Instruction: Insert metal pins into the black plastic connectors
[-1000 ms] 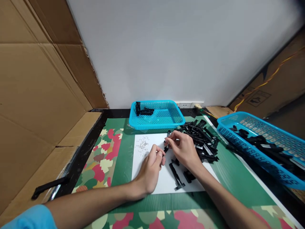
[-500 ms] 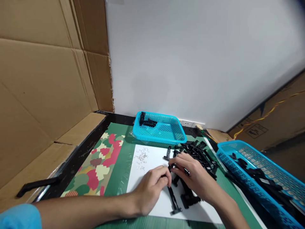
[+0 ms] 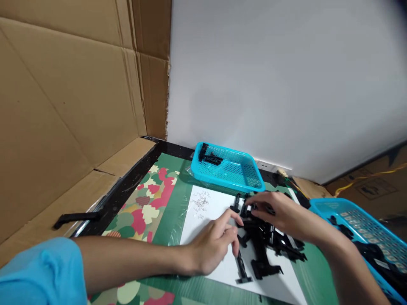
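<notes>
My left hand (image 3: pixel 216 243) rests on the white paper sheet (image 3: pixel 210 216), fingers curled and pinched at their tips; what they pinch is too small to make out. My right hand (image 3: pixel 276 212) reaches over the pile of black plastic parts (image 3: pixel 270 239), fingers bent down onto a black piece near the pile's far edge. A long black part (image 3: pixel 241 269) lies on the paper just right of my left hand. A small heap of tiny silver metal bits (image 3: pixel 201 202) sits on the paper's far left corner.
A small blue basket (image 3: pixel 251 180) with a few black parts stands behind the paper. A larger blue basket (image 3: pixel 359 228) of black parts is at the right. Cardboard walls (image 3: pixel 73 93) close off the left; a loose black piece (image 3: pixel 76 218) lies on the cardboard ledge.
The view has swung left and tilted. My right hand moved from beside my left hand out to the far side of the black pile. My left hand stayed on the paper.
</notes>
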The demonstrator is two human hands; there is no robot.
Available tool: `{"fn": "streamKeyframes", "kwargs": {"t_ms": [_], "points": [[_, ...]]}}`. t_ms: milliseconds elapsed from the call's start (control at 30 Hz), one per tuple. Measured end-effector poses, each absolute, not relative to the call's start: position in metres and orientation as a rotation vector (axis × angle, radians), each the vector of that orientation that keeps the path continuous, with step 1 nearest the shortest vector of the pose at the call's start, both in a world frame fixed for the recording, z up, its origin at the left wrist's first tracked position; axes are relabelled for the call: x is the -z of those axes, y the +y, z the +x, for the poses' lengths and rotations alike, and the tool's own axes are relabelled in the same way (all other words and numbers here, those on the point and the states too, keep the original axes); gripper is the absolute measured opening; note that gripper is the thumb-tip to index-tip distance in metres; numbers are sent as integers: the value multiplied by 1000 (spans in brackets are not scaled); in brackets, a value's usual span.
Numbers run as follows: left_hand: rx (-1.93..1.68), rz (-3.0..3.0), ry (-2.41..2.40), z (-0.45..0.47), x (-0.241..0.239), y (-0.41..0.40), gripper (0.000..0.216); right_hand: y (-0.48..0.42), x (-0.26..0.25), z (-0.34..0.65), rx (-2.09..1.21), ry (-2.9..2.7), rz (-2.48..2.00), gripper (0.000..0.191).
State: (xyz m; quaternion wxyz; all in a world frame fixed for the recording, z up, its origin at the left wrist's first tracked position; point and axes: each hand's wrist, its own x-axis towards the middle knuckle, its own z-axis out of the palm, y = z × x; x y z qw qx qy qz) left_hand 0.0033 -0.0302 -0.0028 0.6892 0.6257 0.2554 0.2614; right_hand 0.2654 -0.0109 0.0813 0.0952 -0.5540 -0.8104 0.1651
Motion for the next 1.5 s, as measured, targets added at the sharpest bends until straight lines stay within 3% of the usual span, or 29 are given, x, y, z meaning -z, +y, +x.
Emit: {"fn": "streamKeyframes", "kwargs": {"t_ms": [133,300,500,700,867,967,1200,1500], "points": [[-527,1526,619,2,3,-29,19,59,-88,234,-300,-2340,-1661,34],[-486,1594,648,3,5,-29,17,153,-58,200,-210,-2230,-1803,36],[-485,1566,700,6,2,-29,16,191,-33,184,-201,-2187,-1963,39],[-541,1481,698,9,6,-29,18,166,-45,193,-168,-2106,-1963,39],[-622,1277,668,9,10,-29,27,108,-77,217,-151,-2047,-1785,17],[-701,1170,672,9,11,-30,36,60,-92,231,-199,-2057,-1648,18],[-730,1105,737,7,7,-34,60,-26,-83,252,-764,-2182,-1269,19],[-663,1261,591,6,12,-35,40,-29,-58,253,-775,-2284,-1296,15]]}}
